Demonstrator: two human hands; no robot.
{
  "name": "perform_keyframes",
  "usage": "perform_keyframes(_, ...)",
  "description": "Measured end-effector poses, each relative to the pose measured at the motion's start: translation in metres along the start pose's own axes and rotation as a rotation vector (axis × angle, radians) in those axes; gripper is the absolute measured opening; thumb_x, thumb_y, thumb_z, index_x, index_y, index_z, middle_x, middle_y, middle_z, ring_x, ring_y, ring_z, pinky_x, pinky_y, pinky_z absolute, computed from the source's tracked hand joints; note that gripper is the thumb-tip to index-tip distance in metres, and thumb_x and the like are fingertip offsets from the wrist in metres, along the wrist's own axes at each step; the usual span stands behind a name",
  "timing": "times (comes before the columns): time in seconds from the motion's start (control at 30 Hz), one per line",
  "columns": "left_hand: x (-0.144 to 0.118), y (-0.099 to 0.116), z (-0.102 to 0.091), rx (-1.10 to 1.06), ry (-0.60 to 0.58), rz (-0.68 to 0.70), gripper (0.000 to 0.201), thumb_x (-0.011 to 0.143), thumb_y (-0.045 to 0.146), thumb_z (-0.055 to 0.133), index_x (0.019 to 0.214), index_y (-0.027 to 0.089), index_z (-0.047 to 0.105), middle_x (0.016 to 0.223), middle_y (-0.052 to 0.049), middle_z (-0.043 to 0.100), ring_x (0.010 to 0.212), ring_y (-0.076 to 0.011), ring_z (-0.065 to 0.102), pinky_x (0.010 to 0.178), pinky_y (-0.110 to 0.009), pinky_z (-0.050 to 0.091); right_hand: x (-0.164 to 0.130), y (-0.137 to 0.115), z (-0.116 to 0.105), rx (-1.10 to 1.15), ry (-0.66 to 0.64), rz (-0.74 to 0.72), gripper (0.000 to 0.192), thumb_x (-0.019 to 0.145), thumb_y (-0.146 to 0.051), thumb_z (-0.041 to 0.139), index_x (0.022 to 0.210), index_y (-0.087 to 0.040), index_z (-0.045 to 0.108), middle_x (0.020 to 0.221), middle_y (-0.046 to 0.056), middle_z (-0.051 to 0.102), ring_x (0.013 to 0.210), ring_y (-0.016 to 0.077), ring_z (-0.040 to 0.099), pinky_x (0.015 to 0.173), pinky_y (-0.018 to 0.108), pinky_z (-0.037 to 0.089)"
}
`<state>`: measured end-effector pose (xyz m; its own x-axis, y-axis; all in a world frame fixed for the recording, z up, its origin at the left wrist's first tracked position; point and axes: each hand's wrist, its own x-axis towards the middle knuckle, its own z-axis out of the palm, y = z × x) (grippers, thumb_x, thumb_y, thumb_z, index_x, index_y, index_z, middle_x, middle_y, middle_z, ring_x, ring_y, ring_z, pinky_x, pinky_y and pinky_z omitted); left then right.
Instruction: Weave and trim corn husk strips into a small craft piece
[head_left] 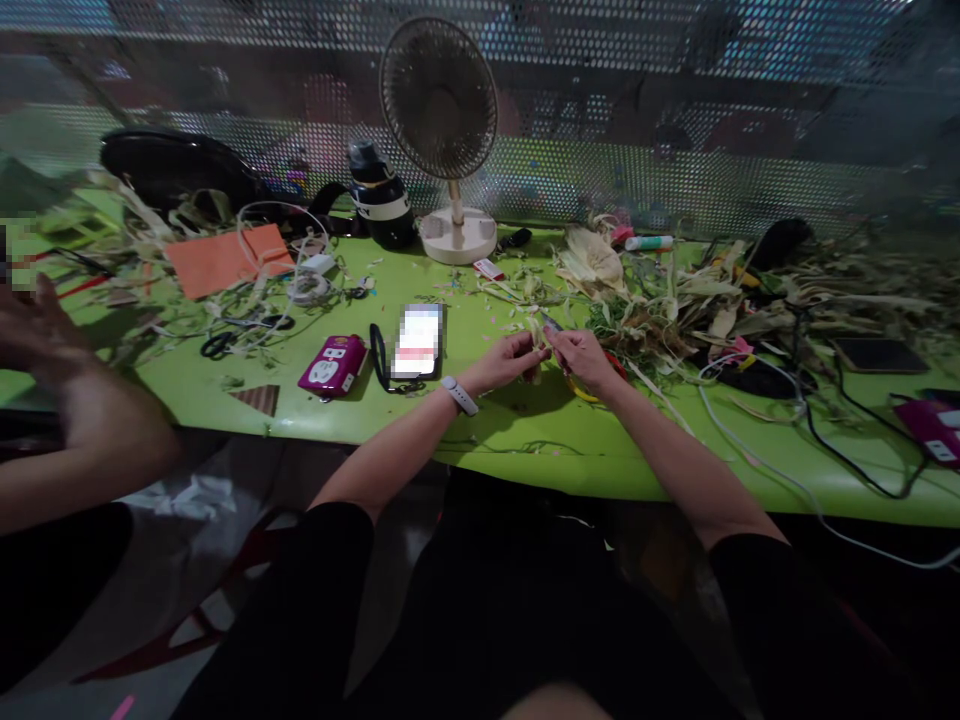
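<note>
My left hand (510,362) and my right hand (581,358) meet over the green table (525,440), both pinching a small pale strip of dried husk (541,338) between the fingertips. A white watch sits on my left wrist. A yellow and red scissors handle (592,385) lies under my right hand. A pile of dried corn husks (660,300) spreads just beyond and to the right.
A phone (418,342), a magenta power strip (333,364) and black scissors (225,342) lie to the left. A white fan (450,130) and black bottle (379,195) stand at the back. Cables (787,470) trail at right. Another person's arm (67,400) is at far left.
</note>
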<state>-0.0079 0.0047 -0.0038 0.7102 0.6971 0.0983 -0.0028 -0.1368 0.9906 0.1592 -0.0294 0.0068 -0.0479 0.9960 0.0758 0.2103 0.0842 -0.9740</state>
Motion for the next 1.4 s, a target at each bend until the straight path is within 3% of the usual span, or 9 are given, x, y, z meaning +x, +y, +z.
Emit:
perform_keyframes(0.17,-0.001,0.0,0.001,0.071,0.044,0.031,0.037,0.085,0.052,0.061,0.083,0.016,0.056,0.062,0.003,0.051,0.051,-0.0064,0.049,0.053,-0.021,0.04,-0.002,0.0,0.002,0.004,0.081,-0.014,0.069,0.068,-0.084,0.056,0.044,-0.021,0.041,0.037,-0.005,0.037,0.034,0.0057,0.032,0.038,0.024,0.027)
perform_keyframes(0.37,-0.004,0.005,0.0,0.139,0.113,0.075,0.026,0.087,0.042,0.06,0.085,0.016,0.06,0.065,0.002,0.05,0.054,-0.0072,0.045,0.053,-0.022,0.038,0.002,0.003,-0.001,-0.017,0.087,-0.021,0.066,0.072,-0.082,0.055,0.046,-0.023,0.039,0.037,-0.004,0.038,0.035,0.0071,0.033,0.038,0.025,0.029)
perform_keyframes(0.53,-0.003,0.003,0.002,0.084,0.022,0.026,0.025,0.083,0.04,0.064,0.089,0.016,0.062,0.069,0.0,0.055,0.058,-0.0084,0.046,0.056,-0.022,0.038,0.003,-0.004,-0.018,-0.097,-0.077,0.047,0.067,0.07,-0.084,0.054,0.049,-0.022,0.043,0.041,-0.003,0.041,0.04,0.0083,0.035,0.042,0.026,0.028)
perform_keyframes(0.63,-0.002,0.0,0.006,0.017,-0.064,0.016,0.027,0.079,0.041,0.069,0.083,0.015,0.061,0.073,-0.002,0.059,0.067,-0.0106,0.052,0.062,-0.023,0.042,0.001,-0.012,-0.025,-0.194,-0.056,-0.077,0.064,0.074,-0.081,0.052,0.056,-0.019,0.048,0.05,-0.004,0.042,0.051,0.0088,0.037,0.051,0.025,0.028)
perform_keyframes(0.77,-0.003,-0.002,0.009,0.035,-0.104,0.021,0.028,0.078,0.041,0.071,0.081,0.015,0.062,0.072,-0.002,0.06,0.064,-0.0108,0.051,0.061,-0.025,0.04,0.0,-0.016,-0.021,-0.311,-0.162,-0.146,0.062,0.075,-0.076,0.055,0.052,-0.019,0.047,0.052,-0.004,0.038,0.055,0.0092,0.034,0.054,0.025,0.025)
perform_keyframes(0.9,-0.006,0.001,0.009,0.033,-0.168,0.006,0.026,0.079,0.038,0.071,0.083,0.014,0.063,0.074,-0.003,0.06,0.064,-0.0104,0.052,0.06,-0.025,0.04,0.001,-0.014,-0.018,-0.159,-0.265,-0.031,0.059,0.075,-0.072,0.057,0.053,-0.019,0.047,0.05,-0.005,0.037,0.051,0.008,0.032,0.051,0.025,0.024)
perform_keyframes(1.03,-0.007,0.003,0.008,0.088,-0.164,-0.003,0.029,0.079,0.039,0.071,0.07,0.014,0.058,0.059,0.003,0.05,0.052,-0.0063,0.041,0.052,-0.022,0.033,0.001,-0.012,-0.017,-0.121,-0.352,0.055,0.055,0.071,-0.068,0.064,0.053,-0.018,0.051,0.048,-0.005,0.041,0.047,0.0068,0.032,0.047,0.024,0.022)
perform_keyframes(1.27,-0.008,0.01,0.002,-0.035,-0.16,-0.123,0.047,0.07,0.059,0.075,0.076,0.013,0.061,0.059,-0.001,0.063,0.051,-0.0089,0.056,0.052,-0.022,0.045,-0.003,-0.008,-0.006,-0.08,-0.027,-0.086,0.047,0.077,-0.056,0.059,0.049,-0.019,0.05,0.046,-0.002,0.048,0.045,0.0079,0.038,0.048,0.024,0.031)
perform_keyframes(1.4,-0.01,0.014,0.001,-0.087,-0.157,-0.141,0.053,0.065,0.061,0.078,0.079,0.012,0.065,0.06,-0.003,0.065,0.052,-0.0097,0.059,0.054,-0.022,0.048,-0.006,-0.006,0.0,-0.076,0.053,-0.105,0.048,0.079,-0.056,0.057,0.048,-0.019,0.049,0.047,-0.001,0.052,0.045,0.0088,0.042,0.047,0.024,0.033)
